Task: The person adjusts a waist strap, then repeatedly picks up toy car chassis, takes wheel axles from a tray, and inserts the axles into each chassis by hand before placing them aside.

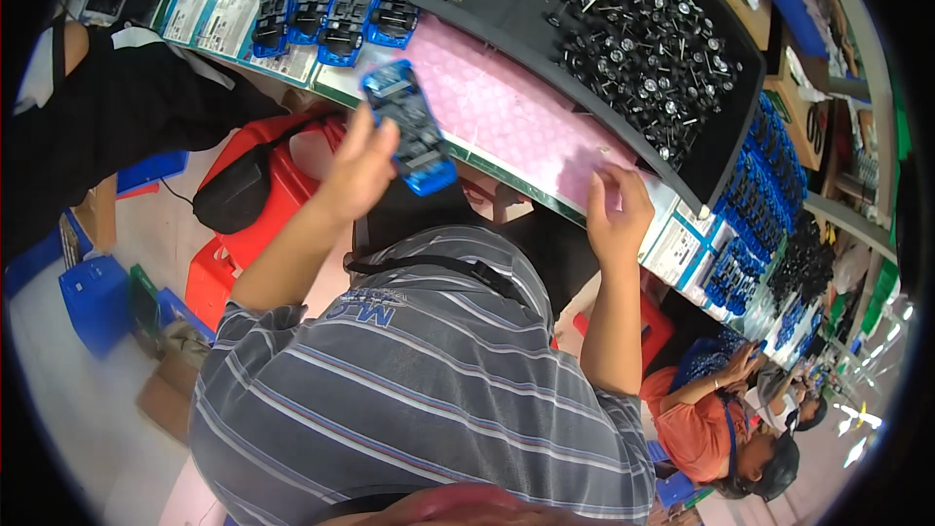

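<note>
while the left hand (362, 168) grips the blue toy car chassis (410, 127) above the worktop (506, 117) edge, the right hand (616, 209) pinches something unseen; keep the chassis level near the wheel tray (721, 151).

White printed sheets with teal borders (226, 2) lie along the bench's left end; similar white cards (674, 251), possibly labels, edge the bench right of the pink mat (506, 112)
</note>
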`<state>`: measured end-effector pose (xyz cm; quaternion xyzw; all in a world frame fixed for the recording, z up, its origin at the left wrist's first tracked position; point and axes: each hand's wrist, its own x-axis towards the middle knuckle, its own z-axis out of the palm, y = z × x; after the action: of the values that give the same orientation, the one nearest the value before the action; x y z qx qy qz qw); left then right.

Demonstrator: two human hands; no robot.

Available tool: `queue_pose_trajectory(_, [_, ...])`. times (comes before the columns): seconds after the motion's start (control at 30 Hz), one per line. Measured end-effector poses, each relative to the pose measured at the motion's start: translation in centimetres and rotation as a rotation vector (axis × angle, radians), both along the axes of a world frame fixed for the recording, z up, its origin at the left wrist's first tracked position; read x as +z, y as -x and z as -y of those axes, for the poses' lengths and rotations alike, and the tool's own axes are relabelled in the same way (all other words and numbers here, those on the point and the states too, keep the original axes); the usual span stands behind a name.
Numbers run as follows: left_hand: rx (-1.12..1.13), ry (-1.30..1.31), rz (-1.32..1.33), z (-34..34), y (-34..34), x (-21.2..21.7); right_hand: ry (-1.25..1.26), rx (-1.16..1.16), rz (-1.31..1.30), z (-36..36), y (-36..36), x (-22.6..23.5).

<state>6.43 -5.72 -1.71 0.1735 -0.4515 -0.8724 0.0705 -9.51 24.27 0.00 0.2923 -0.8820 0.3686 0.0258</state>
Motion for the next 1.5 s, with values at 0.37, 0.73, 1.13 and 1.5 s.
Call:
queue_pose_trajectory(0.37, [0.666, 0.374, 0.154, 27.5, -2.4, -0.8, 0.077, -0.18, -0.016, -3.3, -0.5, -0.6])
queue_pose_trajectory(0.73, [0.448, 0.442, 0.516, 39.0, -0.5, -6.8, -0.284, -0.857, -0.249, -19.7, -0.3, 0.8])
queue_pose_trajectory(1.13, [0.933, 1.92, 0.302, 19.8, 1.6, 4.9, -0.225, -0.964, -0.196, -21.8, -2.0, -0.3])
queue_pose_trajectory(1.5, [-0.445, -0.169, -0.078, -12.8, 6.7, 1.0, 0.19, -0.099, -0.166, -4.8, -3.8, 8.1])
